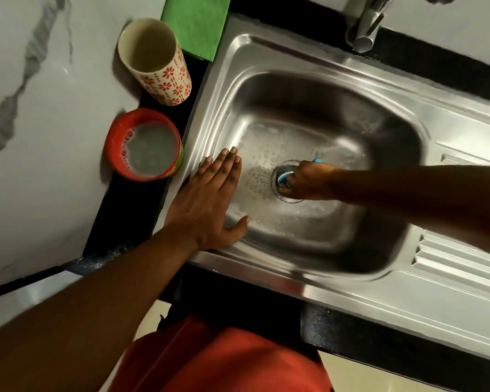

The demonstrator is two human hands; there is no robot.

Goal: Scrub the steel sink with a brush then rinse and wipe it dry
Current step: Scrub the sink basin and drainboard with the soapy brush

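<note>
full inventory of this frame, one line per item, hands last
steel sink: 1, silver, centre, suds on basin floor
drain: 1, steel, basin middle, under the brush
brush: 1, blue and white, on the drain
faucet: 1, steel, top, behind sink
green cloth: 1, top, left of sink
patterned cup: 1, cream with red flowers, counter left
red bowl: 1, cloudy soapy water inside, counter left
left hand: flat on sink's left rim
right hand: grips brush

I see my left hand [210, 199] flat on the steel sink's [337, 290] left rim, fingers straight. My right hand [309, 179] grips what looks like a blue brush [284, 176] over the drain [277, 190], suds around it. A red bowl [116, 142] of cloudy water stands beside the sink.
</note>
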